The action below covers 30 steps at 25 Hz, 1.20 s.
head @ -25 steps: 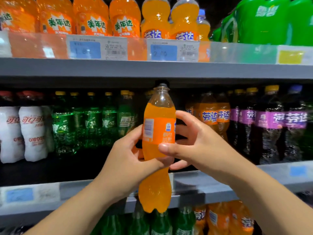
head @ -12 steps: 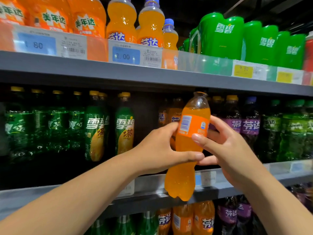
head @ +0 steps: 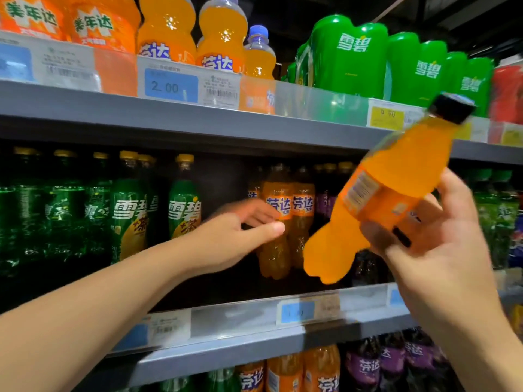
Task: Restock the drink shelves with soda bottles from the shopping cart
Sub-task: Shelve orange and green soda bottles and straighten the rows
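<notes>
Gripping orange bottle (head: 396, 188), right hand (head: 441, 250); left hand (head: 235, 236), uncurled, by 芬达 bottles (head: 300, 210) (tag (head: 171, 85): 2.00).

Grey metal shelving (head: 198, 120) runs in tiers across a dim store aisle, its clear plastic rails (head: 319, 104) holding a blue price label (head: 170, 85) and a yellow label (head: 387, 118), under a dark ceiling (head: 467, 12).

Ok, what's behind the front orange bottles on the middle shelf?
One rear orange bottle peeks out left of the front orange bottles. Deeper is too dark, and the left hand covers the lower part.
</notes>
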{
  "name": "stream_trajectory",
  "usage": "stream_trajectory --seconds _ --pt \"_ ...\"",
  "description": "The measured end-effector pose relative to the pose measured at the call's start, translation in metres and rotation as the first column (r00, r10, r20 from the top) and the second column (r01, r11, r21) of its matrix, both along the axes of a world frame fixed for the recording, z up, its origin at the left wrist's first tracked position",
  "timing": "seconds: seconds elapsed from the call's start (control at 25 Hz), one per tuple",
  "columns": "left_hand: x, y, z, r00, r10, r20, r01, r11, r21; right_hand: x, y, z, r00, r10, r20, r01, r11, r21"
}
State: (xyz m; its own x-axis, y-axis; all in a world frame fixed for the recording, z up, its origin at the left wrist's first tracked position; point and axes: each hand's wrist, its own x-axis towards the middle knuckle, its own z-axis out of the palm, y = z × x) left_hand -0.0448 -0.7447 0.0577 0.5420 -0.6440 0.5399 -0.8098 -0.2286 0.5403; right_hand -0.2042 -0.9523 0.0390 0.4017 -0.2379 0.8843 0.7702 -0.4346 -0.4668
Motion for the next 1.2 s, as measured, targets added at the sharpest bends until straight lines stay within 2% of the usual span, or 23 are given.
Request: stream_trajectory --seconds 0.08,0.32,0.44,0.52,0.64,0.84,0.96,1.08,1.2 --pt "0.009 -0.007 0.006 0.998 0.055 -0.018 -0.055 0.998 -0.004 0.017 -0.005 0.007 0.994 -0.089 -0.06 0.086 0.995 -0.057" --pt "0.021 -0.024 0.005 0.982 0.188 -0.011 -0.189 0.98 -0.07 0.064 -0.004 -0.018 0.933 -0.175 -0.314 0.119 0.975 -0.19" --pt "0.028 -0.028 0.005 0.968 0.248 0.028 -0.243 0.964 -0.107 0.078 -0.006 -0.018 0.899 -0.193 -0.393 0.144 0.978 -0.151" --pt "0.035 -0.033 0.003 0.955 0.29 0.067 -0.284 0.955 -0.086 0.09 -0.005 -0.015 0.86 -0.272 -0.433 0.23 0.962 -0.148" --pt "0.049 -0.043 -0.002 0.933 0.357 0.037 -0.357 0.934 -0.012 0.111 -0.004 -0.014 0.778 -0.399 -0.485 0.364 0.916 -0.17" --pt "0.067 -0.057 -0.013 0.936 0.347 -0.055 -0.346 0.938 0.03 0.13 -0.001 -0.008 0.748 -0.404 -0.527 0.389 0.91 -0.147" --pt "0.073 -0.065 -0.018 0.943 0.324 -0.071 -0.323 0.946 0.036 0.13 0.0 -0.002 0.691 -0.408 -0.597 0.415 0.9 -0.134" --pt "0.076 -0.068 -0.024 0.941 0.32 -0.105 -0.324 0.946 -0.019 0.119 0.001 -0.011 0.551 -0.467 -0.691 0.388 0.877 -0.284" --pt "0.077 -0.062 -0.028 0.947 0.3 -0.115 -0.307 0.95 -0.048 0.116 -0.002 -0.018 0.503 -0.545 -0.671 0.394 0.835 -0.383"
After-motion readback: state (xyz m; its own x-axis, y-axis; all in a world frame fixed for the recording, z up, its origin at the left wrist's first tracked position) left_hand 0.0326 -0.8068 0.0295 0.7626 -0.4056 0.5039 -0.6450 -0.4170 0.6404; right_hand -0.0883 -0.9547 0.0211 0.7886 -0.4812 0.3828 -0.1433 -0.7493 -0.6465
